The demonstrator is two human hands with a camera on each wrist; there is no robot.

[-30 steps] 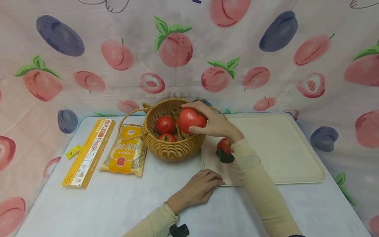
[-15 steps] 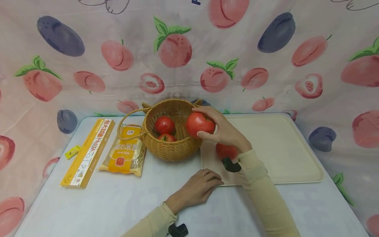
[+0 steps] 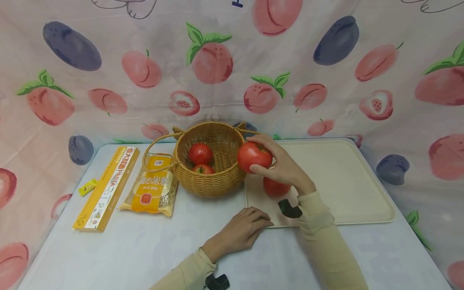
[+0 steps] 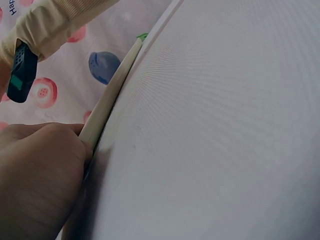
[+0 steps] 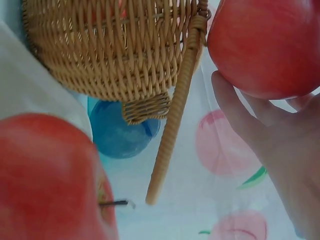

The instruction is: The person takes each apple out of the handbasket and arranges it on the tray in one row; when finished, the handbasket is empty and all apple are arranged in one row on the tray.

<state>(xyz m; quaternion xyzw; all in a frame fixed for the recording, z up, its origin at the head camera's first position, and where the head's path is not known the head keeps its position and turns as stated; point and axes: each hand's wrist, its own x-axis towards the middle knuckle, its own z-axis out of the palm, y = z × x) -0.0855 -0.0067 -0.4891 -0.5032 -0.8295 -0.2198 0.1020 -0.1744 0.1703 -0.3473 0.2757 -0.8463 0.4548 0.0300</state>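
Observation:
My right hand (image 3: pixel 284 163) holds a large red apple (image 3: pixel 253 156) in the air beside the wicker basket's (image 3: pixel 210 185) right rim. In the right wrist view, fingers and palm cup the held apple (image 5: pixel 270 45) from below. Under that hand, another apple (image 3: pixel 275 187) sits on the cream tray (image 3: pixel 348 181); its stem shows in the right wrist view. Inside the basket lie two more red fruits (image 3: pixel 200 153). My left hand (image 3: pixel 237 230) is at the tray's near-left corner, and the left wrist view shows it gripping the tray's rim (image 4: pixel 107 100).
Left of the basket lie a yellow bag (image 3: pixel 150 187) of dry food, a long pasta box (image 3: pixel 108 189) and a small yellow packet (image 3: pixel 88 187). The basket's handle (image 3: pixel 146 159) hangs over the bag. A fruit-print cloth (image 3: pixel 214 96) hangs behind the table.
My right hand has carried the apple rightward out of the basket, past its right rim to above the tray's left side. The left hand stays at the tray corner.

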